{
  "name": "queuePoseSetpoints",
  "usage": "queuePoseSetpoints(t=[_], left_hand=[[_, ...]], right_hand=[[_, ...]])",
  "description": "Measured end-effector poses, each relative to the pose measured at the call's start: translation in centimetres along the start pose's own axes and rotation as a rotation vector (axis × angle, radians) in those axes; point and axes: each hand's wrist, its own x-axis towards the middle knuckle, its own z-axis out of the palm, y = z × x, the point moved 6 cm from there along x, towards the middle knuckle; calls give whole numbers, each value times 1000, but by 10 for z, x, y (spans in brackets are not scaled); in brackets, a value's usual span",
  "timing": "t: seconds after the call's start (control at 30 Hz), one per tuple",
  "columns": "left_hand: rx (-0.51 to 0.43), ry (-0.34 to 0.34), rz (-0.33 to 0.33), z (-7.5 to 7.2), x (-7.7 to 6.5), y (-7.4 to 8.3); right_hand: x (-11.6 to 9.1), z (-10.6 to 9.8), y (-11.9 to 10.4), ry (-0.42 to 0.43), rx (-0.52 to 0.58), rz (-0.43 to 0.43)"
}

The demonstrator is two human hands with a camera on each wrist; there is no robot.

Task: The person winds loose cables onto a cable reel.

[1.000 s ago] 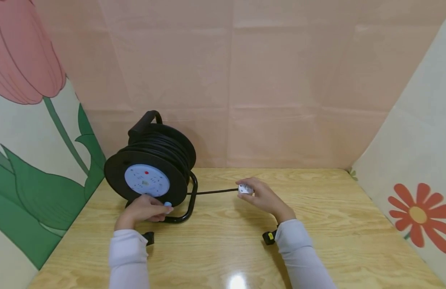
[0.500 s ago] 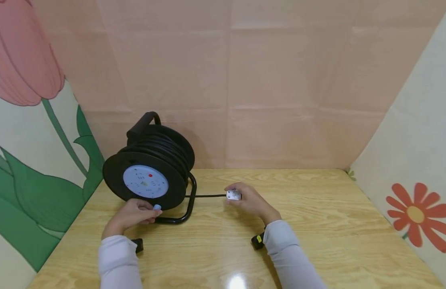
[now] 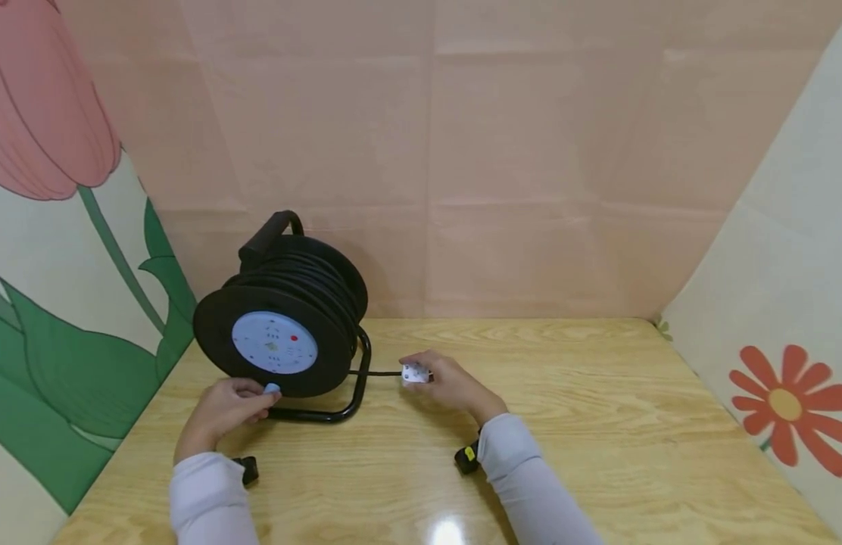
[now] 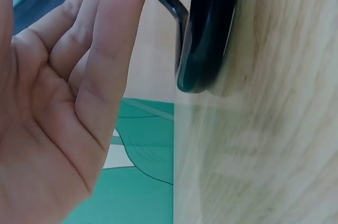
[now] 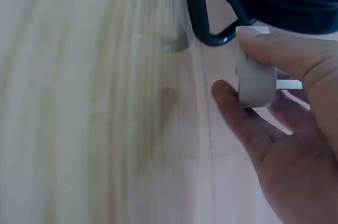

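Observation:
A black cable reel [image 3: 342, 261] stands on the table's left, wound with black cable and fitted with a pale blue socket disc [image 3: 257, 348]. My left hand [image 3: 219, 412] pinches the light blue knob [image 3: 272, 388] low on the reel's front flange; the left wrist view shows the palm, with the knob out of sight. My right hand [image 3: 455, 384] holds the white plug [image 5: 257, 84] between thumb and fingers, right of the reel and above the table. One metal pin shows at the plug's side. A short straight cable [image 3: 385, 373] runs from reel to plug.
The reel's black tube foot [image 3: 325, 415] rests on the wooden table [image 3: 598, 424]. A handle [image 3: 263, 236] rises at its top. Behind is a pink backdrop [image 3: 530, 151]; flower-printed panels [image 3: 789, 288] flank the table. Both wrists carry small black devices [image 3: 466, 458].
The reel has turned clockwise, with the knob and my left hand moving left along its bottom. My right hand has brought the plug left toward the reel, and the free cable has shortened.

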Motion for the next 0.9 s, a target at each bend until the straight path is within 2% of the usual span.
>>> queuePoseSetpoints(t=[0.2, 0.47, 0.7, 0.9], left_hand=[[42, 45, 15, -7, 0, -3], [197, 144, 31, -16, -3, -3], [253, 227, 51, -29, -10, 1], [263, 289, 83, -34, -12, 2]], right_hand=[[3, 6, -7, -12, -25, -9], [10, 12, -14, -14, -157, 1], [18, 21, -32, -8, -270, -80], [22, 28, -37, -26, -325, -63]])
